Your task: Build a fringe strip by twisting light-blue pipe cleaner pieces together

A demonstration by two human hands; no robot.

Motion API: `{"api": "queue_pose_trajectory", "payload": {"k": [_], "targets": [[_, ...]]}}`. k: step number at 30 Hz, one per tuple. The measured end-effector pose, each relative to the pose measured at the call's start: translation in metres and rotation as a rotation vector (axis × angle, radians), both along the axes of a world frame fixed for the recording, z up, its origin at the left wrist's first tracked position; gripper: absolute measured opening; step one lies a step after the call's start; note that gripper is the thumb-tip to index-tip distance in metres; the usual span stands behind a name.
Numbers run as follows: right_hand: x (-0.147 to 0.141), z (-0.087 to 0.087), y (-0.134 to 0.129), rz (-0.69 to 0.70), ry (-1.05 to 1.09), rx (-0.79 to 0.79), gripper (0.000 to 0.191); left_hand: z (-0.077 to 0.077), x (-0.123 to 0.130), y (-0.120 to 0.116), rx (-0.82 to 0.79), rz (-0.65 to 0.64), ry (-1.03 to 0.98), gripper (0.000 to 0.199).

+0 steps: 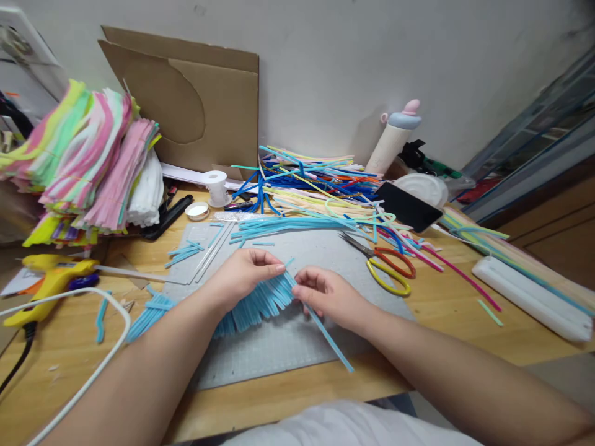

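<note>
Between my hands is a fringe of blue pipe cleaners (253, 303), its many short strands hanging side by side over the grey cutting mat (242, 362). My left hand (253, 272) pinches the fringe's upper edge near its right end. Thumb and fingers of my right hand (323, 291) are closed on a longer blue pipe cleaner (332, 344), which slants down toward the table's front edge. Its upper end meets the fringe between my hands; how they join is hidden by my fingers. Scissors (383, 263) with red and yellow handles lie right of my right hand.
Loose pipe cleaners (316, 179) in many colours are heaped at the back. Bundles of them (93, 155) stand at left, above a yellow glue gun (56, 279) with a white cable (123, 334). A phone (409, 204), a bottle (390, 142) and a white case (530, 297) are at right.
</note>
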State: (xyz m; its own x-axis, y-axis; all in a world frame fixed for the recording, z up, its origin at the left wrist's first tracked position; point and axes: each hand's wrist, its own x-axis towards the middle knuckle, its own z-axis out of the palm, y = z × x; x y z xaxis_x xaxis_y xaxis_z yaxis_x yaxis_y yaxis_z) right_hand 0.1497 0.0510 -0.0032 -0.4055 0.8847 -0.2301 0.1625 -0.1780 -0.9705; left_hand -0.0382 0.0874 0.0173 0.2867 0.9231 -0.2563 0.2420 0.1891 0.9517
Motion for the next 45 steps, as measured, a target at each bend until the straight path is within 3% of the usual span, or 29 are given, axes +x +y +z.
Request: {"api": "queue_pose_trajectory", "payload": {"k": [10,15,24,31,38,45], "targets": [[0.002,0.002,-0.003,0.018,-0.166,0.103,0.020,0.004,0.000,0.003,0.096,0.061,0.117,0.027],[0.009,0.007,-0.001,0.083,-0.265,0.205,0.038,0.003,-0.001,0.002,0.092,0.061,0.138,0.028],[0.005,0.003,0.003,0.116,0.006,-0.202,0.026,0.003,0.000,0.002,0.044,0.080,0.052,0.029],[-0.001,-0.004,0.001,0.048,0.198,-0.275,0.035,0.001,0.000,0.003,0.061,0.115,0.017,0.029],[-0.006,-0.003,0.000,-0.050,0.169,-0.198,0.039,0.003,0.004,0.001,0.111,0.145,0.036,0.026],[-0.008,-0.005,0.000,-0.055,0.135,-0.165,0.038,0.003,0.004,-0.001,0.128,0.094,0.087,0.027]]}}
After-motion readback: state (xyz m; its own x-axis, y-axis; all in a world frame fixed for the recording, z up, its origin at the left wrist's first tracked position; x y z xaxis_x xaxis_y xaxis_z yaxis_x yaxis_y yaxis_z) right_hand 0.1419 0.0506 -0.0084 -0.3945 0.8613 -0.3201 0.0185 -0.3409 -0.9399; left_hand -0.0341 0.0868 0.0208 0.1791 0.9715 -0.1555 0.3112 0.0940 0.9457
